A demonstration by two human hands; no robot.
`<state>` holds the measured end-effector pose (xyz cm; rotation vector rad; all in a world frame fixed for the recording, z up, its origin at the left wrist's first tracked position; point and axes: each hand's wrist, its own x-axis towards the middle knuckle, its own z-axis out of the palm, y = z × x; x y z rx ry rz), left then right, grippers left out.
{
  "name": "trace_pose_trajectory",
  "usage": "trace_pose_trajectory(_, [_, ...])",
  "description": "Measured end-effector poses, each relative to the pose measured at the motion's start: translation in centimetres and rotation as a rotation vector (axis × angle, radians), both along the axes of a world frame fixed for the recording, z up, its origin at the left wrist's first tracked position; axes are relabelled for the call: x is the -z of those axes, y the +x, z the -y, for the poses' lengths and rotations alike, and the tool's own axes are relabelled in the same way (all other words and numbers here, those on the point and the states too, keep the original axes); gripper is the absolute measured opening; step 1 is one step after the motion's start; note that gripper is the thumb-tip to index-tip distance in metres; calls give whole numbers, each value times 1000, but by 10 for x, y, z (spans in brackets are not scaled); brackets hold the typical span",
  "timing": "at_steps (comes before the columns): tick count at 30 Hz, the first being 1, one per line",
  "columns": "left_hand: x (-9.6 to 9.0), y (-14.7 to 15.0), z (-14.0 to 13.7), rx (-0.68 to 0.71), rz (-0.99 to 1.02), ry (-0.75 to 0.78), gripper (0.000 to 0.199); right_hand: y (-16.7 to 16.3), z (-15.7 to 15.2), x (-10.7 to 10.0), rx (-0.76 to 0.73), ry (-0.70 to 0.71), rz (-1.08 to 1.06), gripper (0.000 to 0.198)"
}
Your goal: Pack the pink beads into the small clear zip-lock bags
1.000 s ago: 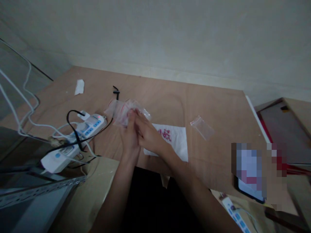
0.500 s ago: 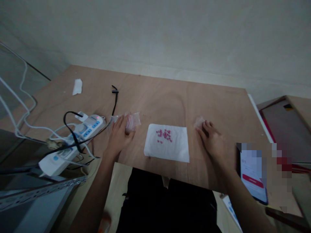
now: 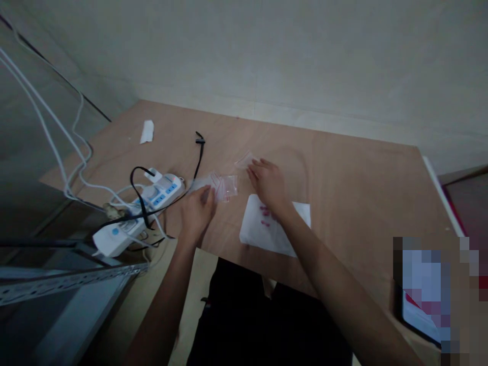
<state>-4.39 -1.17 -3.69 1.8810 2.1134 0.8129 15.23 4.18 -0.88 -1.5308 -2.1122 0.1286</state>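
Note:
My right hand (image 3: 269,184) is closed on a small clear zip bag (image 3: 246,159) above the white sheet. On the left, my left hand (image 3: 196,211) rests at a loose pile of small clear zip bags with red seal lines (image 3: 227,187). Its thumb and forefinger are drawn together on the near edge of the bags. Beneath my right wrist lies the white sheet (image 3: 253,231), with small pink-red beads (image 3: 265,213) on it. My right hand and forearm hide part of the sheet and most of the beads.
A white power strip (image 3: 110,241) with plugs and tangled cables stands at the left table edge. Beyond it are a black cable end (image 3: 200,140) and a white paper scrap (image 3: 147,131). A phone (image 3: 419,320) lies at the right, partly blurred out.
My right hand has moved left with the clear bag, from right of the sheet to beyond it, and now covers many beads. My left hand's fingers have drawn in. The view has shifted.

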Motion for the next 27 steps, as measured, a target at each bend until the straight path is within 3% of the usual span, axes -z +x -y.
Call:
trace_pose_trajectory(3, [3,1,-1,20,-62,25,39,-24,-7,6,-37,-17,22,25])
trace_pose_trajectory(7, [4,4,-4,-5,-79,39,40,-19,7,6,-8,45,-113,31])
trace_pose_trajectory(11, [-1,8,-21,-127,-70,-105,48,-5,28,0,10,59,-235,29])
trace_pose_trajectory(14, [-4,7,-35,-125,-80,-211,39,1,45,-3,32,51,-335,28])
trace_pose_trajectory(17, [-14,1,-34,-114,-83,-213,31,1,62,-9,74,61,-472,26])
trace_pose_trajectory(21, [-48,5,5,-125,-79,-78,29,-11,83,-26,78,-49,-727,24])
trace_pose_trajectory(24, [-75,29,51,60,33,43,25,-20,100,-39,12,-219,-871,23])
trace_pose_trajectory(27, [-89,59,90,164,200,20,23,-17,123,-45,-92,-372,-925,20])
